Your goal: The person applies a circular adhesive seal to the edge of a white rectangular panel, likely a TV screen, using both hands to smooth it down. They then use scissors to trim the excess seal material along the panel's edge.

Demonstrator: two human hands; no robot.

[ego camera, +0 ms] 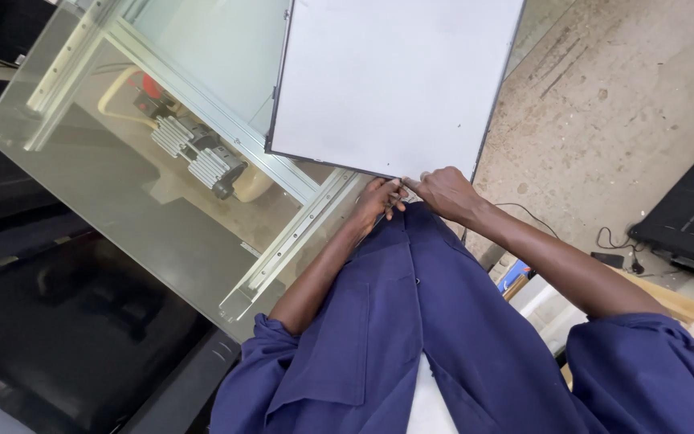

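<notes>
Blue work coat [411, 337]: closest to the camera, it fills the bottom middle, with sleeves pushed up on both arms.
Dark screen [66, 337]: lies flat at the bottom left, black and shiny.
Clear box [122, 185]: a big see-through case with silver metal rails, left of the hands. A small motor [202, 161] with silver ribs sits inside it, next to a red part.
White panel [391, 80]: a big flat white sheet with a thin dark edge. It sits at the top middle, partly over the clear box, and its near edge is right at the fingertips.
Left hand [379, 201]: fingers curled in, tips pinched at the near edge of the white panel, touching the right hand. Whether it grips something small there is too hard to see.
Right hand [443, 191]: fingers bent and pinched at the same spot on the panel's edge, close to its near right corner.
Floor [604, 120]: gray, rough and stained, to the right of the panel, with thin black wires [612, 241] lying on it.
Black panel [692, 217]: flat and dark, at the far right.
Desk [684, 309]: a light wooden corner shows at the lower right, behind the right arm.
</notes>
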